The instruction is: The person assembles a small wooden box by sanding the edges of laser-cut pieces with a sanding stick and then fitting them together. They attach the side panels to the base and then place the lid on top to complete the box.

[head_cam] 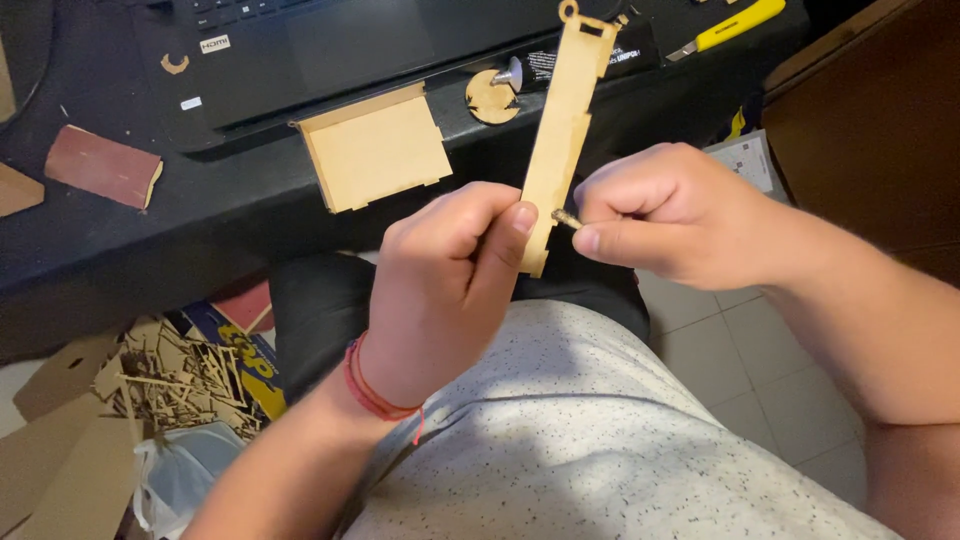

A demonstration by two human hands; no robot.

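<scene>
My left hand (440, 290) grips the lower end of a long, thin laser-cut wooden strip (562, 120), holding it upright above my lap. My right hand (655, 215) pinches a small thin tool (566, 217) whose tip touches the strip's right edge near its lower end. A red string bracelet circles my left wrist. The strip has a small ring at its top and notches along its edge.
A black desk (200, 215) holds a laptop (300, 50), a boxy wooden part (375, 150), a round wooden disc (490, 98), a yellow utility knife (725, 27) and sandpaper (100, 165). Wood scraps (185, 380) and cardboard lie on the floor at lower left.
</scene>
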